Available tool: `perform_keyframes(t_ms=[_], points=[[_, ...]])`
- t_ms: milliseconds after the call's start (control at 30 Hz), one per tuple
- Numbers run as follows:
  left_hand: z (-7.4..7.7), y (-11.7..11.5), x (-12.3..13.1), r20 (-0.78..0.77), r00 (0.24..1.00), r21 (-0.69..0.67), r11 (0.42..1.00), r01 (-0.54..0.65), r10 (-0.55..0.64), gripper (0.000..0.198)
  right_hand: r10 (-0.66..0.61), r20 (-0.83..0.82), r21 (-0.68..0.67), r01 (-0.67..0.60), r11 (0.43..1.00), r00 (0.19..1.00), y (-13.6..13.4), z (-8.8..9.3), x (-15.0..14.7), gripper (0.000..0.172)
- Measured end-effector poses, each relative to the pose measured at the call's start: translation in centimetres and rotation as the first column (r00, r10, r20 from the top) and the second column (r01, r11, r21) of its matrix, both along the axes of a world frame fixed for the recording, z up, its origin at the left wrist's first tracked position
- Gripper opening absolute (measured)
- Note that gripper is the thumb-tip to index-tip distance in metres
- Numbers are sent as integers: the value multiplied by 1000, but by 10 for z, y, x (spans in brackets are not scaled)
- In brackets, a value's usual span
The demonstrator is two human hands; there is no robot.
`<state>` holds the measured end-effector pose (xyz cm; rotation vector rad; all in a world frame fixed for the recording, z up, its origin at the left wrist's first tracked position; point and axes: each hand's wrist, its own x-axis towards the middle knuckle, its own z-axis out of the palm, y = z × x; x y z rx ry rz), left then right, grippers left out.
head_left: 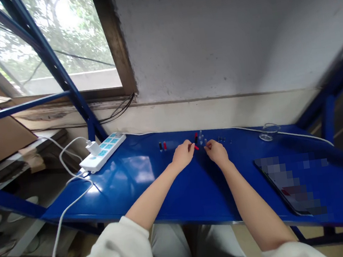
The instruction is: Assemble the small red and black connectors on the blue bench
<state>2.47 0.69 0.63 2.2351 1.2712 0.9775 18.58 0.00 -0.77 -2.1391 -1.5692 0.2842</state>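
Observation:
My left hand (183,155) is closed, with a small red cylindrical piece (196,147) sticking out from its fingertips. Across from it, my right hand (217,152) pinches a small clear piece (205,141), too small to name. Just beyond the hands, a red-and-black piece (196,137) stands beside small clear tubes (200,135). Left of my left hand are two little upright cylinders, one black (160,146) and one red (165,145). Tiny clear bits (221,139) lie past my right hand.
On the blue table (179,194), a white power strip (104,151) with a plugged-in charger (93,147) sits at left. A dark flat device (283,185), partly blurred, lies at right. Behind it are a round clear dish (265,137) and a white cable (303,135) along the wall.

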Motion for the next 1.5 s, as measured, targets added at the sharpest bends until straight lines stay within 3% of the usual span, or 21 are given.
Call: perform_keyframes(t_ms=[100, 233, 600, 767, 1200, 1500], points=[[3, 13, 13, -222, 974, 50, 998, -36, 47, 21, 19, -1, 12, -19, 1000, 1000, 2, -4, -1, 14], [3, 26, 27, -317, 943, 54, 994, -92, 105, 18, 58, 43, 35, -60, 998, 997, 4, -7, -3, 14], [-19, 41, 39, -211, 972, -62, 991, -120, 105, 11, 68, 4, 51, -69, 996, 998, 11, -13, -4, 13], [-24, 46, 41, -216, 967, -45, 988, -150, 137, 9, 60, 54, 27, -62, 998, 997, 9, -9, -5, 16], [-18, 41, 45, -327, 926, -89, 969, -231, 190, 12, 45, 79, -34, -42, 999, 996, 8, -6, -6, 20], [-13, 28, 19, -244, 958, -138, 973, -185, 147, 20, 63, 176, -79, -50, 996, 982, 2, 1, -10, 22]])
